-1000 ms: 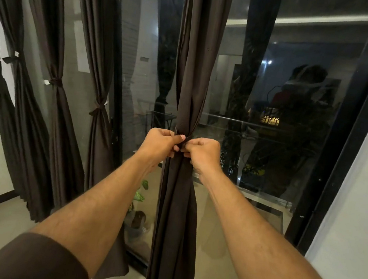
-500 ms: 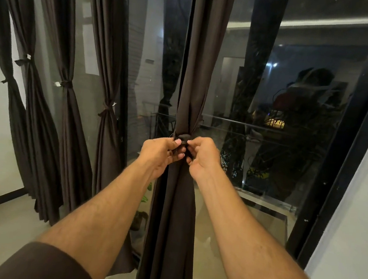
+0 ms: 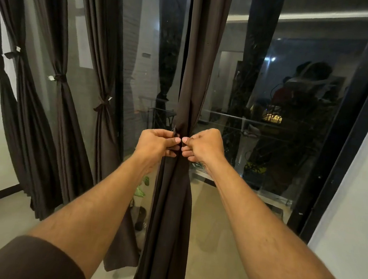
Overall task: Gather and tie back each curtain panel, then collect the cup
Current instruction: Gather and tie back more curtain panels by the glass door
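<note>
Both hands are up at the waist of the gathered curtain panel (image 3: 189, 90) by the window (image 3: 273, 103), the left hand (image 3: 157, 144) and the right hand (image 3: 203, 147) each with fingers curled, pinching an end of the dark tie (image 3: 178, 148) where their thumbs nearly meet. To do this well I'd say pull both ends evenly and snug, keeping the folds bunched so the knot sits level with the tied curtains (image 3: 60, 78) to the left. I can't see the cup anywhere from here.
</note>
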### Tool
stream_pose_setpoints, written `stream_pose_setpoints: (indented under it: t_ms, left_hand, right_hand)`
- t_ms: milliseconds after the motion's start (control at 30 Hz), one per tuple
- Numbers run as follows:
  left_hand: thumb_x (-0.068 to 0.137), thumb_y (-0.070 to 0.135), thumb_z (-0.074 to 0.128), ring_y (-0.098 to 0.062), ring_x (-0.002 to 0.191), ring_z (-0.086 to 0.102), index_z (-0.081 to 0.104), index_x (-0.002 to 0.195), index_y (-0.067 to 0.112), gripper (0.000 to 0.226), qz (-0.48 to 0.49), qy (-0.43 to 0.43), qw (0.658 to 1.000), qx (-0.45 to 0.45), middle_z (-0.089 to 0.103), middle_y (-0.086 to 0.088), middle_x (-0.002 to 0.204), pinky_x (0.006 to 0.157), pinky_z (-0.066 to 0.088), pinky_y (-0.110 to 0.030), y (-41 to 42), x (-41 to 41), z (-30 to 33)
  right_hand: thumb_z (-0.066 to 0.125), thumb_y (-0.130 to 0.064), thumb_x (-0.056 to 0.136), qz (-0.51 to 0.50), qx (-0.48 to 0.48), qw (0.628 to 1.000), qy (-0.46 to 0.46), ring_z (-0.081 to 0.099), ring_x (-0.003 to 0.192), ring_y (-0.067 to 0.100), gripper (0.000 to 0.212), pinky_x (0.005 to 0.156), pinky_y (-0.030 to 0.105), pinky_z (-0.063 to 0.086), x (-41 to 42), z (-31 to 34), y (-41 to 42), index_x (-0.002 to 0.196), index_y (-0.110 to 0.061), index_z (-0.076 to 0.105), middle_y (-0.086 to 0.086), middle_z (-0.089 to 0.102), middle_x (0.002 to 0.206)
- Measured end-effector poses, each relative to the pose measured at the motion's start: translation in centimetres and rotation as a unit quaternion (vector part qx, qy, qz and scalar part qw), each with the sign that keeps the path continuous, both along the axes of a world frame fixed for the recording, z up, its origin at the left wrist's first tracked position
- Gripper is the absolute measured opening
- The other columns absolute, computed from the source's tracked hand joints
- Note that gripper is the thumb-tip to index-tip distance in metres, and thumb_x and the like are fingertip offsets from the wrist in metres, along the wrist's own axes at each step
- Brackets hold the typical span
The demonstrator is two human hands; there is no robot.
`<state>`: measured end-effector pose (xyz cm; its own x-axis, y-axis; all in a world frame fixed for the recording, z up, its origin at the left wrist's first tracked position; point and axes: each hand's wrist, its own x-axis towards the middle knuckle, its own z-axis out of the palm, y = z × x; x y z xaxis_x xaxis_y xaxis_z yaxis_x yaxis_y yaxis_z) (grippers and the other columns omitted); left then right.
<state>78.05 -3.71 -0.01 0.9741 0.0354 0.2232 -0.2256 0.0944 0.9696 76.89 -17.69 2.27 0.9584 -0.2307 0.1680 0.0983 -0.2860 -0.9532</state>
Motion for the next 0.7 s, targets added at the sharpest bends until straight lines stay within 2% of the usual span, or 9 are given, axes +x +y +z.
stream_pose_setpoints:
  t_ms: [100, 200, 300, 400, 467, 600, 700]
  left_hand:
    - [0.084, -0.002, 0.079, -0.017, 0.062, 0.071, 0.073, 0.09, 0.002, 0.009, -0.023, -0.011, 0.994, 0.103, 0.073, -0.009, 0.074, 0.052, 0.059, -0.027, 1.0, -0.1, 1.1]
    - [0.084, -0.002, 0.078, -0.017, 0.059, 0.07, 0.074, 0.088, 0.0, 0.007, -0.022, -0.019, 0.986, 0.166, 0.073, -0.014, 0.074, 0.051, 0.059, -0.028, 1.9, -0.1, 2.1]
    - [0.085, 0.0, 0.078, -0.018, 0.06, 0.07, 0.076, 0.089, -0.001, 0.004, 0.002, -0.027, 0.985, 0.17, 0.073, -0.015, 0.073, 0.054, 0.061, -0.03, 2.4, -0.2, 2.5]
    - [0.088, 0.001, 0.077, -0.023, 0.067, 0.07, 0.076, 0.089, 0.0, 0.002, 0.039, -0.03, 0.986, 0.158, 0.073, -0.016, 0.076, 0.066, 0.064, -0.04, 2.3, -0.3, 2.2]
    - [0.09, 0.003, 0.076, -0.024, 0.068, 0.07, 0.076, 0.091, 0.003, 0.001, 0.063, -0.033, 0.986, 0.154, 0.073, -0.016, 0.077, 0.07, 0.064, -0.043, 1.8, -0.5, 1.4]
    - [0.094, 0.011, 0.073, -0.023, 0.069, 0.074, 0.074, 0.093, 0.011, 0.002, 0.097, -0.05, 0.98, 0.168, 0.076, -0.011, 0.08, 0.064, 0.063, -0.038, 0.6, -1.9, -0.2]
    - [0.097, 0.013, 0.07, -0.021, 0.062, 0.07, 0.071, 0.091, 0.008, 0.008, 0.08, -0.053, 0.982, 0.16, 0.072, -0.013, 0.08, 0.059, 0.06, -0.036, -0.4, -3.3, -0.9]
  right_hand:
    - [0.069, -0.013, 0.098, -0.001, -0.043, 0.999, -0.006, 0.076, 0.066, 0.024, 0.014, 0.052, 0.029, 0.056, -0.3, 0.6, -0.8, 0.094, 0.0, 0.072, 0.014, 0.078, 0.082]
    - [0.069, -0.015, 0.098, -0.023, -0.086, 0.995, -0.034, 0.077, 0.066, 0.02, 0.015, 0.05, 0.024, 0.055, -0.2, 0.8, -1.5, 0.089, -0.004, 0.075, 0.008, 0.077, 0.077]
    - [0.068, -0.014, 0.098, -0.057, -0.105, 0.991, -0.056, 0.073, 0.059, 0.012, 0.017, 0.052, 0.025, 0.059, 0.2, 1.1, -2.4, 0.084, -0.007, 0.075, 0.005, 0.077, 0.076]
    - [0.069, -0.017, 0.098, -0.074, -0.13, 0.986, -0.076, 0.075, 0.07, 0.015, 0.019, 0.072, 0.04, 0.065, 0.6, 1.0, -2.9, 0.079, -0.014, 0.073, 0.0, 0.076, 0.072]
    - [0.069, -0.021, 0.097, -0.087, -0.143, 0.981, -0.093, 0.074, 0.077, 0.019, 0.019, 0.076, 0.046, 0.064, 0.2, 0.3, -2.7, 0.078, -0.02, 0.07, -0.002, 0.074, 0.075]
    - [0.068, -0.028, 0.097, -0.078, -0.182, 0.971, -0.132, 0.072, 0.077, 0.017, 0.02, 0.075, 0.046, 0.061, -1.5, -0.9, -2.7, 0.079, -0.022, 0.067, -0.004, 0.073, 0.075]
    - [0.069, -0.03, 0.095, -0.075, -0.222, 0.963, -0.13, 0.072, 0.078, 0.018, 0.02, 0.078, 0.043, 0.059, -3.2, -1.0, -3.2, 0.079, -0.019, 0.067, -0.002, 0.074, 0.073]
